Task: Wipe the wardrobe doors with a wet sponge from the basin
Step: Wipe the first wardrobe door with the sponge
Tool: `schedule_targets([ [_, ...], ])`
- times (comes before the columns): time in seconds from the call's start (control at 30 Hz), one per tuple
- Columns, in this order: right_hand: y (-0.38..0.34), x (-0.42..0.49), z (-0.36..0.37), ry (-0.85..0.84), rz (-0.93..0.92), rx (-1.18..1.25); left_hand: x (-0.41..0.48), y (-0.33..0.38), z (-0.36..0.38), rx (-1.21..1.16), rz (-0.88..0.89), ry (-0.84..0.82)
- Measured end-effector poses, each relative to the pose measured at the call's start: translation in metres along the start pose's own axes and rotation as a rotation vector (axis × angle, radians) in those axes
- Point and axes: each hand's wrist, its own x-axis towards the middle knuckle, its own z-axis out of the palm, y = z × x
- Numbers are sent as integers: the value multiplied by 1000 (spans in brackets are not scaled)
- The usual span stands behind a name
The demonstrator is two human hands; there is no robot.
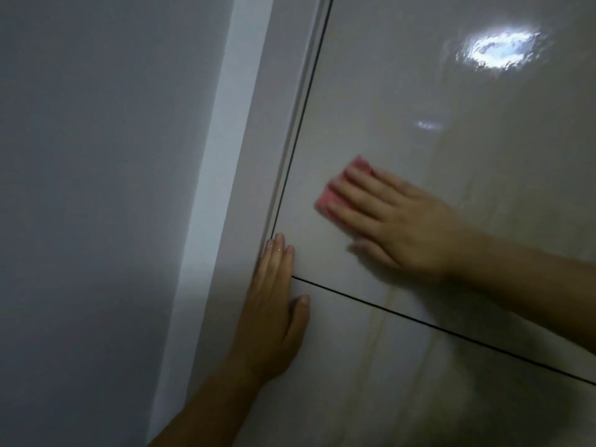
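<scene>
A glossy beige wardrobe door [451, 130] fills the right of the head view. My right hand [396, 221] lies flat on it, pressing a pink sponge [329, 196] against the panel; only the sponge's left end shows past my fingertips, and the hand is motion-blurred. My left hand [274, 304] rests flat with fingers together on the door's left edge, across the dark seam [435, 330] between the upper panel and the lower panel [387, 398]. The basin is not in view.
A pale frame strip [245, 156] borders the door on the left, with a thin dark vertical gap [303, 117] beside it. A plain grey wall [96, 188] takes up the left. A bright light reflection [500, 50] shines on the wet upper panel.
</scene>
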Motion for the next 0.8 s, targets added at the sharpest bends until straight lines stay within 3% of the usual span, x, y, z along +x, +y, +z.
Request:
schedule_targets([
  [0.1,-13,45,-5,81,143,35,-13,-1,1,-91,-46,12],
  [0.23,-61,12,19,59,-55,53,-15,-2,-1,-137,-43,30],
  [0.33,-52,-26,21,39,-80,49,-13,5,2,-99,-93,55],
  [0.47,7,-46,1,101,343,34,4,37,15,101,-117,99],
  [0.53,1,-60,0,103,423,31,19,53,23,134,-112,77],
  [0.63,-40,-98,18,8,99,47,34,63,31,168,-100,18],
  [0.7,-29,-113,18,11,0,34,36,62,32,221,-105,-4],
  [0.73,-12,-112,15,48,41,12,36,62,33,243,-113,-7],
  [0.8,32,-101,1,124,318,-7,36,62,33,270,-131,-1],
])
